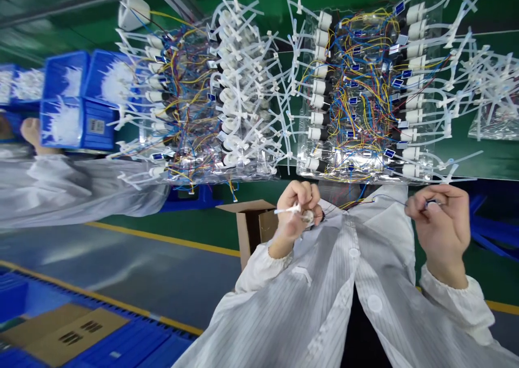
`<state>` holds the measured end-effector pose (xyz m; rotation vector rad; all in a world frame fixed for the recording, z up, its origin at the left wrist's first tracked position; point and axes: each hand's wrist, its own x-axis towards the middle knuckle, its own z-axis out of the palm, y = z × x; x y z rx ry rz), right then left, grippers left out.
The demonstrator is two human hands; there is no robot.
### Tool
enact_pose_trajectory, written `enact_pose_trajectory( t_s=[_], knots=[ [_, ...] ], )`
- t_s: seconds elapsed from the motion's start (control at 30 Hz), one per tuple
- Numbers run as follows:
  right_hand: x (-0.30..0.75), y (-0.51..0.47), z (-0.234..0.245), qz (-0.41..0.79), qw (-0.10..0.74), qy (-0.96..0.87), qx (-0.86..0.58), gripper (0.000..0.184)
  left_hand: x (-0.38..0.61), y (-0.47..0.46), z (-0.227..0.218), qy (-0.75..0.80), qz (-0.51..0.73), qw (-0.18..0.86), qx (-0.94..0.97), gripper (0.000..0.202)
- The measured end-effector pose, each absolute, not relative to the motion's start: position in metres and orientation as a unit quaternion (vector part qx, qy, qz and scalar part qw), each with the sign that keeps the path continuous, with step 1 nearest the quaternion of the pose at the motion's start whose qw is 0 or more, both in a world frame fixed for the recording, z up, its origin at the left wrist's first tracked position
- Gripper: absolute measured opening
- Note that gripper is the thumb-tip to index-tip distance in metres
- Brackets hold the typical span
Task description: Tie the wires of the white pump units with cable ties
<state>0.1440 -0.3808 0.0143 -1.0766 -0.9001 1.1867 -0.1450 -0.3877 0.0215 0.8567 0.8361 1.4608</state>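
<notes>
My left hand (290,216) is closed around a small motor with a white cap (308,216) and a white tie-like strip (288,209) sticking out. Thin coloured wires (344,208) run from it across the front of my coat to my right hand (444,225). That hand pinches the wire ends by a small dark piece, mostly hidden by the fingers. Beyond my hands, a clear plastic tray (302,160) holds rows of similar white-and-black motors with clear tubes and tangled wires. A second such group of motors (227,119) lies to its left.
Blue bins (97,125) with small white parts stand at the left, beside a co-worker's sleeve (77,184) and hand (31,132). More tubed parts (497,92) lie far right. A white roll (133,10) stands at the back. An open cardboard box (245,222) is below the bench edge.
</notes>
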Motion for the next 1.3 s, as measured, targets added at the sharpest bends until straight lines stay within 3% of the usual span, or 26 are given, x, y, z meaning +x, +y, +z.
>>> enact_pose_trajectory(
  t_s=[0.2, 0.3, 0.47, 0.7, 0.87, 1.07, 1.3],
  knots=[
    [0.164, -0.394, 0.025, 0.296, 0.678, -0.417, -0.528, 0.018, -0.168, -0.417, 0.026, 0.437, 0.548, 0.375, 0.606, 0.073],
    [0.164, -0.395, 0.031, 0.293, 0.712, -0.398, -0.499, 0.014, -0.168, -0.424, 0.016, 0.476, 0.567, 0.301, 0.600, 0.068],
    [0.165, -0.386, 0.017, 0.450, 0.653, -0.374, -0.481, 0.016, -0.162, -0.426, -0.020, 0.523, 0.628, 0.402, 0.413, 0.064],
    [0.173, -0.388, -0.012, 0.482, 0.656, -0.399, -0.422, 0.026, -0.172, -0.432, -0.029, 0.491, 0.668, 0.478, 0.291, 0.073],
    [0.148, -0.391, -0.019, 0.495, 0.509, -0.524, -0.471, 0.018, -0.178, -0.432, -0.019, 0.496, 0.665, 0.524, 0.192, 0.069],
    [0.102, -0.379, -0.039, 0.568, 0.465, -0.528, -0.427, 0.032, -0.170, -0.428, -0.030, 0.536, 0.590, 0.588, 0.135, 0.056],
    [0.078, -0.377, -0.063, 0.593, 0.430, -0.532, -0.426, 0.029, -0.156, -0.432, -0.044, 0.583, 0.423, 0.629, 0.294, 0.051]
  ],
)
